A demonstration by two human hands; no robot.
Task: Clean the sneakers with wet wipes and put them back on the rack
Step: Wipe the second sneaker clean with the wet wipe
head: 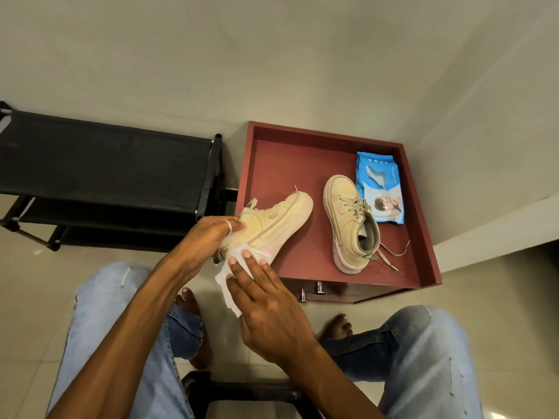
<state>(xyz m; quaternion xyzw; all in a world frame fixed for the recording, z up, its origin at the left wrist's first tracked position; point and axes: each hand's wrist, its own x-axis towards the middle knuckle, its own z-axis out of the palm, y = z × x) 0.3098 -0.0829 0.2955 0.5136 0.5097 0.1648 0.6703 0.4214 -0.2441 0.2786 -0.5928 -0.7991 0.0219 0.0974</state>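
My left hand [205, 237] grips a beige sneaker [272, 220] at its heel end and holds it in the air, toe pointing up and right. My right hand [266, 309] presses a white wet wipe [231, 278] flat against the sneaker's side near the sole. The second beige sneaker [348, 225] lies on its side inside the dark red tray-like box [284, 164], laces trailing. A blue pack of wet wipes [381, 189] lies beside it at the box's right. The black shoe rack [99, 164] stands at the left against the wall.
My knees in light jeans frame the bottom of the view, with bare feet on the tiled floor [36, 282]. A black stool edge [242, 391] shows between my legs. The red box has metal knobs [317, 288] on its near face. A wall corner rises behind the box.
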